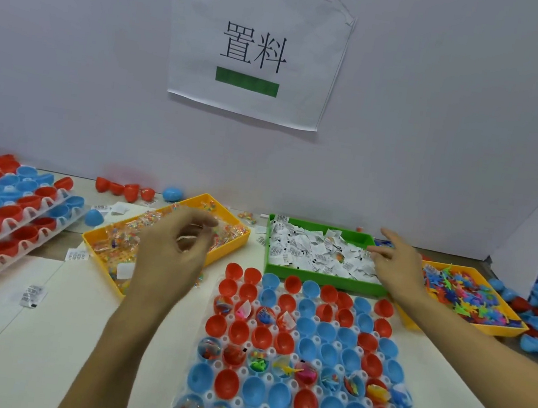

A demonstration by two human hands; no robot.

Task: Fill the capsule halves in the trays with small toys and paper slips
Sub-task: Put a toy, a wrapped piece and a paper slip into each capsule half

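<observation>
Both hands are raised over the desk. The left hand hovers above the yellow bin of packeted toys, fingers curled, seemingly pinching a clear packet, though blur leaves that uncertain. The right hand reaches with loosely spread fingers onto the paper slips in the green bin. Just below and between both hands lies the tray of capsule halves, some filled.

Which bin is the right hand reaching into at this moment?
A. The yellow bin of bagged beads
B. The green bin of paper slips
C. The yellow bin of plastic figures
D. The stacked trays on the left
B: the right hand rests its fingers on the paper slips inside the green bin.
</observation>
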